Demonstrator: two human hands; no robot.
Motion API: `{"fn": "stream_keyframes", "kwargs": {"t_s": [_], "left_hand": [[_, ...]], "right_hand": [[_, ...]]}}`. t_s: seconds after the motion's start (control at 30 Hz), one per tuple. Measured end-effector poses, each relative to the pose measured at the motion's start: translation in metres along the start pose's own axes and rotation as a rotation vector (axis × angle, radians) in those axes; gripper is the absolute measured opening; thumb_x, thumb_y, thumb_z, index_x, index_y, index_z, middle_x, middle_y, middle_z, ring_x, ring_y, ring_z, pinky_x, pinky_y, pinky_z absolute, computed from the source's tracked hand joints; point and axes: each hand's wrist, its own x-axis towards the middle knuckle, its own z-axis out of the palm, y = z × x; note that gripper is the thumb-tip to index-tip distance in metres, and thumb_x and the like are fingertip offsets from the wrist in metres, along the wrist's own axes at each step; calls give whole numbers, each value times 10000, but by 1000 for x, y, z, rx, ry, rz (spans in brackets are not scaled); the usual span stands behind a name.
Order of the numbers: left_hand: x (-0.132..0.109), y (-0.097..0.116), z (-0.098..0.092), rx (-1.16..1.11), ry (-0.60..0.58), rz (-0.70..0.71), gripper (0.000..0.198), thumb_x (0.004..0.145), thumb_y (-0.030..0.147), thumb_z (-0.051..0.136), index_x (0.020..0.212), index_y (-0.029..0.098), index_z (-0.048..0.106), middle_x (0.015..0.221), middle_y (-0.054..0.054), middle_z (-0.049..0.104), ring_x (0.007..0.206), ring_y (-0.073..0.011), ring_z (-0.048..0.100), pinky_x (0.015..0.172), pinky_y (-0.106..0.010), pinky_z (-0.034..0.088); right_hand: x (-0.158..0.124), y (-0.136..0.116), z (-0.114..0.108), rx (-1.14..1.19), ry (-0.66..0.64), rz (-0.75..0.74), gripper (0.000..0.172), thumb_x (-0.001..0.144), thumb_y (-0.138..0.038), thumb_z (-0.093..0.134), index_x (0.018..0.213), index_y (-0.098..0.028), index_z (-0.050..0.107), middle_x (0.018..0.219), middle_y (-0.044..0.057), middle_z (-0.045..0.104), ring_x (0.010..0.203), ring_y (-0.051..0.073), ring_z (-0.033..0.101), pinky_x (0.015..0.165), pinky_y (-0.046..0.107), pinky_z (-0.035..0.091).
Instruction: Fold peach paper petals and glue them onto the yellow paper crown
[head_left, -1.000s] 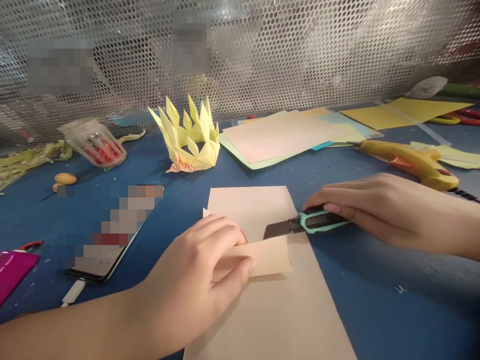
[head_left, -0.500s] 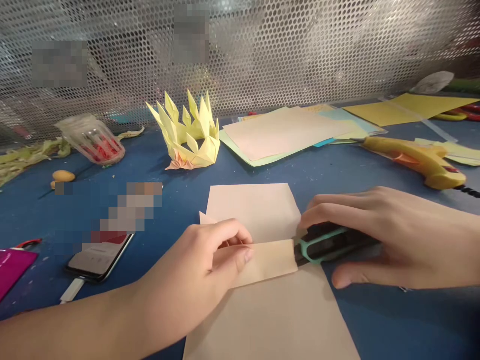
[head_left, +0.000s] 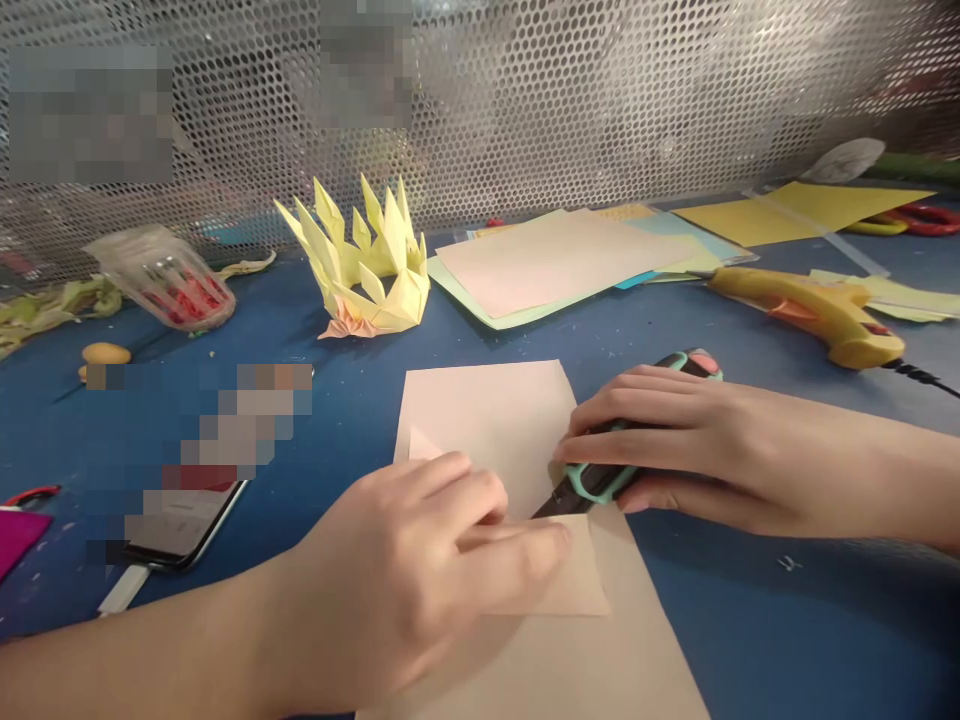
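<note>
A pale peach paper sheet (head_left: 600, 660) lies in front of me, with a smaller folded paper piece (head_left: 585, 575) on top of it. My left hand (head_left: 442, 550) grips that folded piece, its fingers curled and its thumb or finger stretched along the paper. In my right hand (head_left: 667, 440) is a black and teal utility knife (head_left: 600, 480) with a red end. The knife's front end points down left and touches or enters the fold near my left fingers; the blade itself is hidden. A pale paper corner (head_left: 424, 443) pokes out behind my left hand.
Behind stand a yellow folded-paper crown (head_left: 379, 275) and a stack of coloured paper (head_left: 555, 265). A yellow glue gun (head_left: 810, 310) lies at right. On the left are a phone (head_left: 184, 525) with a cable and a tilted clear jar (head_left: 169, 280). A perforated metal panel (head_left: 525, 100) rises behind.
My right hand has turned the utility knife so its front end points down left at the fold. My left hand has shifted right over the folded paper, which has moved nearer to me.
</note>
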Motion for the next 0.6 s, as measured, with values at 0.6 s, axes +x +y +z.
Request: {"fn": "stream_keyframes", "kwargs": {"t_s": [0.6], "left_hand": [[-2, 0, 14, 81, -40, -227, 246, 1049, 303, 422, 818, 221, 412, 789, 11, 502, 669, -196, 443, 648, -345, 297]], "right_hand": [[-2, 6, 1, -34, 46, -70, 347, 1027, -313, 483, 1268, -124, 646, 1098, 116, 683, 947, 203, 634, 815, 315, 481]]}}
